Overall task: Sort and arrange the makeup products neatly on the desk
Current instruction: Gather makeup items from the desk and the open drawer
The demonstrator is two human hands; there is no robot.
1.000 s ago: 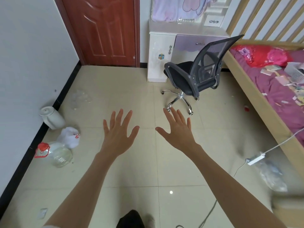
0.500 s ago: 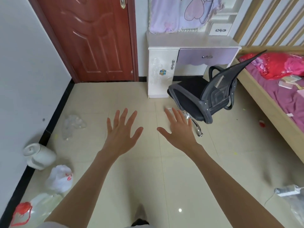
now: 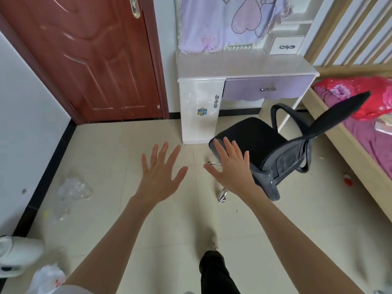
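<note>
White and bare, the bench point(image 3: 244, 66) across the tiled floor shows no makeup products, so sorting looks unstarted, as a person's left hand point(image 3: 160, 177) and right hand point(image 3: 232, 168), fingers spread wide and holding nothing, reach out well short of it.

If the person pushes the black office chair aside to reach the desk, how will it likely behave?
The office chair will probably roll easily: a chrome leg shows beneath it on smooth floor tile. It may swivel rather than travel straight. Its thin mesh back suggests it is fairly light.
</note>
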